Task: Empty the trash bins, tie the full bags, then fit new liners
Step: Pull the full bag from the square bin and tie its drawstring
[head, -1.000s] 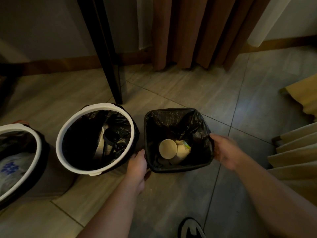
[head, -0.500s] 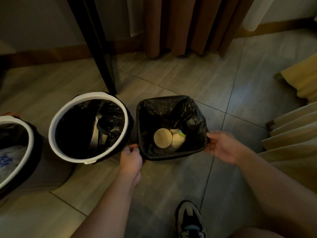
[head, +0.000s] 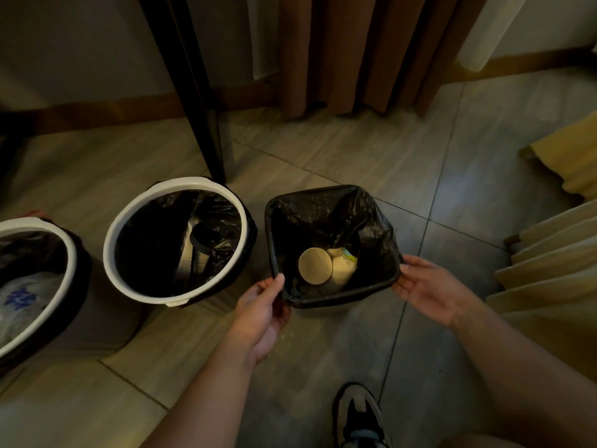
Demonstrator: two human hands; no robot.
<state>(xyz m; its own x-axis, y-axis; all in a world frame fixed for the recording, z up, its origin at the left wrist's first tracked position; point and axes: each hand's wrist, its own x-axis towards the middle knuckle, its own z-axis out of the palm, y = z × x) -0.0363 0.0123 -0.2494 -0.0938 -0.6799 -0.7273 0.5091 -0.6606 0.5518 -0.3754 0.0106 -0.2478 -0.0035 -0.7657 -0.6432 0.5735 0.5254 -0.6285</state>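
A small square bin [head: 326,310] stands on the tiled floor, lined with a black liner [head: 310,218] folded over its rim. A paper cup [head: 315,266] and pale wrappers [head: 342,265] lie at its bottom. My left hand [head: 258,308] grips the liner edge at the bin's front left corner, thumb on the rim and fingers curled beneath. At the right corner, my right hand [head: 426,289] touches the rim with straight fingers, palm turned inward.
Two round white-rimmed bins with black liners stand to the left, one [head: 129,215] close by and one [head: 69,253] at the frame edge. A black table leg [head: 200,118] rises behind. Brown curtains [head: 339,53] hang at the back, beige ribbed furniture [head: 549,253] sits right, my shoe [head: 358,415] below.
My left hand has risen to the bin's front left corner and set its thumb on the liner rim. My right hand has stayed at the right corner, its fingers now straighter.
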